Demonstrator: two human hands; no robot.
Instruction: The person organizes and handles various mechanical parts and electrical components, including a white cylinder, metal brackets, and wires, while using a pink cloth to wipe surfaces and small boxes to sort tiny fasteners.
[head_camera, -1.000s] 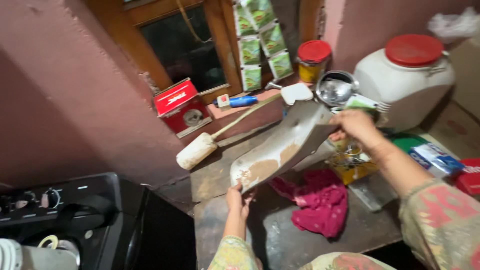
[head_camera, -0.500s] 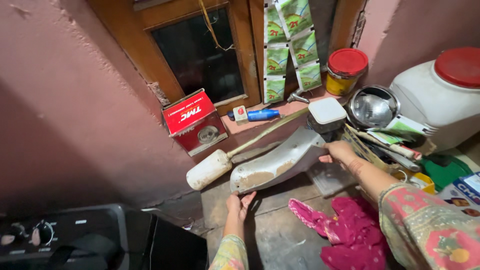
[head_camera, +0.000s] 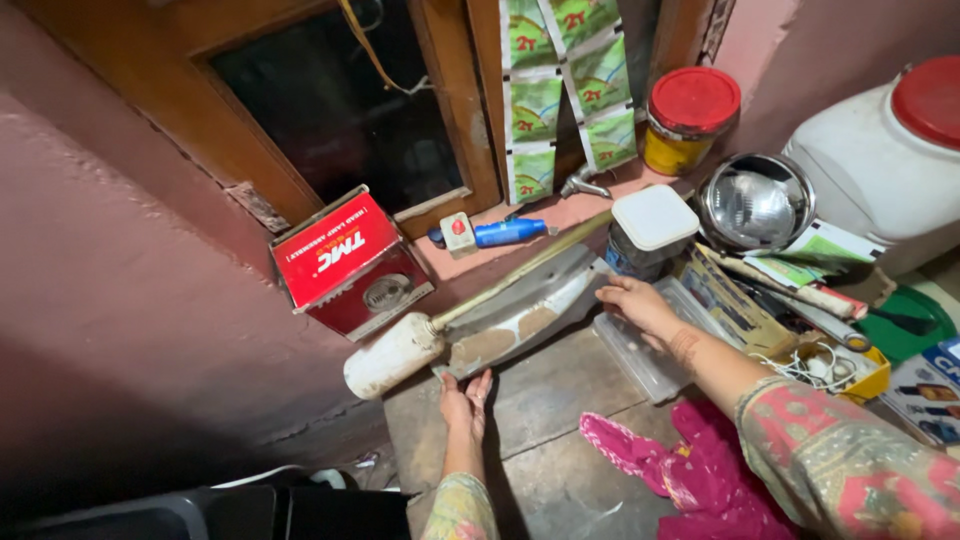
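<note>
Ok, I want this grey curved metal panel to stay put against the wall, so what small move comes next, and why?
Probably ease the left hand off first: the grey curved metal panel already leans on the ledge beside the white-headed wooden mallet, while the right hand steadies its upper end.

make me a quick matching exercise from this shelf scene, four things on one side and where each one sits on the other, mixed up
Things:
1. red box
2. blue tube
3. steel bowl
4. pink cloth

Places:
A. on the slab, under the right forearm
B. leaning against the pink wall, left of the window
C. between the yellow jar and the white drum
D. lying on the window ledge

Pairs: 1-B, 2-D, 3-C, 4-A
</note>
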